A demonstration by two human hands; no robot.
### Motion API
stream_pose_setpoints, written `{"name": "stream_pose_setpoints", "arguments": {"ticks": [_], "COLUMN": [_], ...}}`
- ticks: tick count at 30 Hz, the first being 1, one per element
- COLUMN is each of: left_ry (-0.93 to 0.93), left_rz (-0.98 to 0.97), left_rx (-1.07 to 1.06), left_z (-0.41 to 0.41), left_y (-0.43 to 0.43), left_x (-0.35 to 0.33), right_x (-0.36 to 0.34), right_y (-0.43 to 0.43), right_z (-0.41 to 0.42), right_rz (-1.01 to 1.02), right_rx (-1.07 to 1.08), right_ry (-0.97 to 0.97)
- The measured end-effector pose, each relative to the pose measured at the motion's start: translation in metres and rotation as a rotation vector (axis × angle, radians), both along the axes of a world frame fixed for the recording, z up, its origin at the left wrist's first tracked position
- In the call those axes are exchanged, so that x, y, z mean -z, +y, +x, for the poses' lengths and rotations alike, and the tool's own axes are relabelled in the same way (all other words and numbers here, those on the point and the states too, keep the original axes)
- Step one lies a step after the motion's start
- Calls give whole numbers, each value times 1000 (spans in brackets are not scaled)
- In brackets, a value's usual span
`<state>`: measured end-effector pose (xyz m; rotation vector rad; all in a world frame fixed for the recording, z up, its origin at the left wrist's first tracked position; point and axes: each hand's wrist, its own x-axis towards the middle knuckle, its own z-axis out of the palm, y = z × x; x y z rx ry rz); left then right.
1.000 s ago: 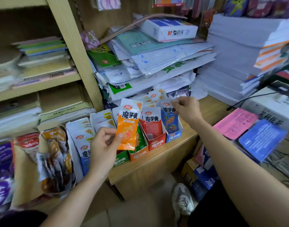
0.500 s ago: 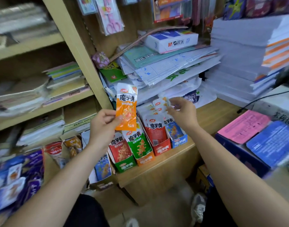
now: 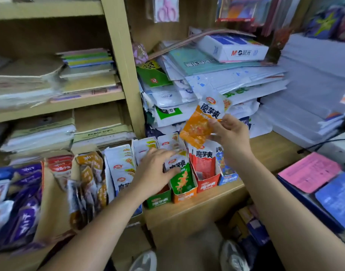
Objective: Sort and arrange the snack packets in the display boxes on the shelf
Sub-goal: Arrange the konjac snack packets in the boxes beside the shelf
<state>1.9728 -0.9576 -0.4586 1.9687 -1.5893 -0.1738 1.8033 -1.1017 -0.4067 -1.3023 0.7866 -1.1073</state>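
A row of small display boxes stands on the wooden shelf: a green box [image 3: 161, 201], an orange box [image 3: 184, 196], a red box [image 3: 207, 185] and a blue box [image 3: 228, 178], each with snack packets upright inside. My right hand [image 3: 231, 133] pinches an orange packet [image 3: 202, 124] by its edge, tilted, above the red box. My left hand [image 3: 155, 173] lies over the packets in the green and orange boxes, fingers on a green packet [image 3: 180, 178].
Stacks of paper and plastic-wrapped goods [image 3: 216, 83] fill the shelf behind the boxes. A cardboard carton [image 3: 52, 204] at the left holds purple and brown packets. Pink and blue sheets [image 3: 308, 171] lie at the right. My shoes [image 3: 234, 255] show below.
The orange packet has passed from my left hand to my right hand. My left hand dropped onto the packets in the green and orange boxes.
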Motion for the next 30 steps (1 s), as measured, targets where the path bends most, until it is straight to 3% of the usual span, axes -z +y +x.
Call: {"name": "stream_pose_setpoints", "arguments": {"ticks": [6, 10, 15, 20, 23, 26, 28, 30], "left_ry": [161, 157, 83, -53, -140, -260, -318, -252], "left_rz": [-201, -256, -341, -379, -207, 30, 52, -16], "left_rx": [245, 411, 436, 172, -15, -59, -66, -61], "left_z": [-9, -16, -12, -11, -2, 3, 4, 4], "left_y": [27, 33, 36, 24, 4, -8, -12, -13], "left_x": [3, 10, 15, 15, 11, 11, 11, 6], "right_x": [7, 16, 21, 19, 17, 18, 18, 19], "right_y": [4, 8, 7, 2, -2, -6, -7, -8], "right_z": [-1, -3, -2, 2, -2, -2, 0, 2], "right_rz": [118, 158, 136, 150, 188, 210, 211, 209], "right_rx": [-39, -46, -49, -40, 1, 15, 15, 14], "right_ry": [-45, -25, -14, -56, -96, -89, -67, -59]}}
